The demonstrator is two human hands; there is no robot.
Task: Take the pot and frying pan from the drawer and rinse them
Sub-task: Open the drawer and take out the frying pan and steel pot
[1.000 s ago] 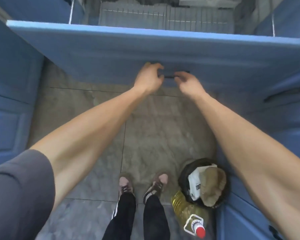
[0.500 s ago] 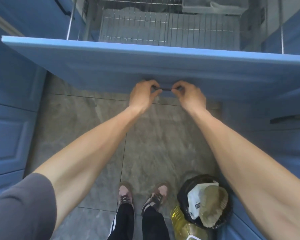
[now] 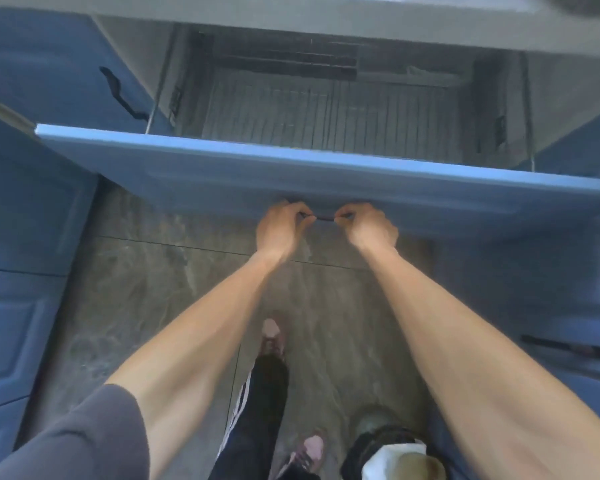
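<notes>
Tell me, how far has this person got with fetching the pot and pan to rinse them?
Barely started. Done: the blue drawer stands pulled out, showing a wire rack inside. In hand: the left hand and right hand both grip the dark handle on its front. Left: no pot or pan shows in the blurred rack, so finding them, lifting them out and all the rinsing remain.

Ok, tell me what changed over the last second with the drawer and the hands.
The blue drawer has slid further out toward the person, so more of the wire rack inside it shows. One foot has stepped back. No pot or pan is visible. Unchanged: the left hand and right hand both still grip the dark handle on the drawer front, and the bin stays on the floor at lower right.
</notes>
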